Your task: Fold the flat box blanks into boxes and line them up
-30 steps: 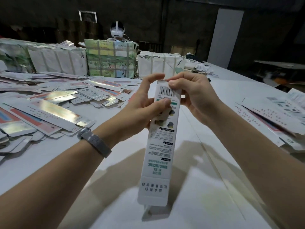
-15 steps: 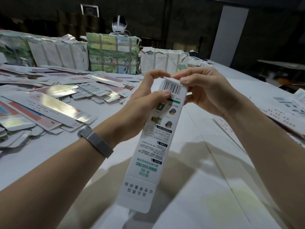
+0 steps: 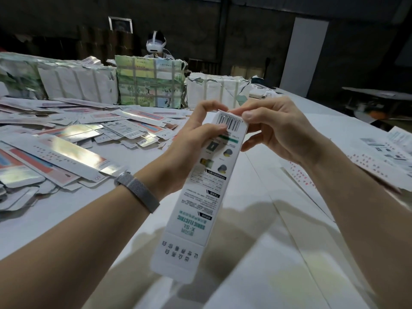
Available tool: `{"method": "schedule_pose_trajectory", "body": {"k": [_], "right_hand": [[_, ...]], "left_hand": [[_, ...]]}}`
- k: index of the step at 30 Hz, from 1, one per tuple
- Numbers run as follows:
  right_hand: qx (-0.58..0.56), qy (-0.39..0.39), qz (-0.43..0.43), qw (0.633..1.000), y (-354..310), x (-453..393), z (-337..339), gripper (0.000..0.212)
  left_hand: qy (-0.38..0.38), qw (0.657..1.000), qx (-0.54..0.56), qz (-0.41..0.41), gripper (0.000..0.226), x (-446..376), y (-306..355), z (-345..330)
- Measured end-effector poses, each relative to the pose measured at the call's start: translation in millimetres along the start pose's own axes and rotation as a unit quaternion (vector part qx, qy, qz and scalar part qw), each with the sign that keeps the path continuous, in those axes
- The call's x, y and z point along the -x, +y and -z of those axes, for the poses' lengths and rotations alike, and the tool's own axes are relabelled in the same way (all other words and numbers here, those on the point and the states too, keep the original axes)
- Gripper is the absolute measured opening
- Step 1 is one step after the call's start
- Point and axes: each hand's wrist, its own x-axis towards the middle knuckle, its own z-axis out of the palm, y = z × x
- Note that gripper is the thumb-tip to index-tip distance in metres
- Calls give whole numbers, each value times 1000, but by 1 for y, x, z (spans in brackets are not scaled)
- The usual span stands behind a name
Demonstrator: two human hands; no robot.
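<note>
White box (image 3: 200,195) with black barcode and teal lettering; at ten o'clock, loose blanks (image 3: 66,148) (silver foil, red panels); at twelve, green-patterned bundle (image 3: 149,83); grey mesh wristband (image 3: 138,191).

Both my arms reach forward — left hand (image 3: 189,141) curled in a grip, right hand (image 3: 274,130) pinching with thumb and forefinger.

Behind the green bundle (image 3: 149,83), a headset wearer (image 3: 156,44) shows only the head; flat blanks (image 3: 383,157) right of it run off-frame.
</note>
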Motion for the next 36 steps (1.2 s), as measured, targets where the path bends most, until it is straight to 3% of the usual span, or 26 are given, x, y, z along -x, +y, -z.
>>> {"method": "schedule_pose_trajectory", "body": {"k": [3, 7, 12, 18, 25, 31, 33, 36], "right_hand": [[24, 11, -19, 999, 2, 2, -3, 22], [21, 33, -42, 998, 11, 2, -10, 30], [36, 61, -21, 997, 13, 0, -20, 26], [45, 41, -23, 998, 12, 5, -24, 25], [22, 37, -8, 999, 18, 10, -33, 21], [10, 85, 4, 996, 22, 7, -65, 23], [80, 133, 32, 987, 23, 7, -71, 30], [277, 180, 58, 942, 23, 9, -73, 47]], "left_hand": [[-23, 1000, 16, 5, 27, 5, -12, -3], [-45, 998, 29, -16, 39, 10, -22, -3], [-32, 998, 40, -43, 28, 14, -20, 2], [11, 998, -18, -51, 22, 18, -20, 4], [49, 997, 25, -59, 8, 18, -24, 3], [121, 989, 7, -82, 8, 13, -25, 3], [120, 987, -3, -110, 8, 13, -24, -1], [121, 987, -50, -96, 8, 17, -22, -6]]}}
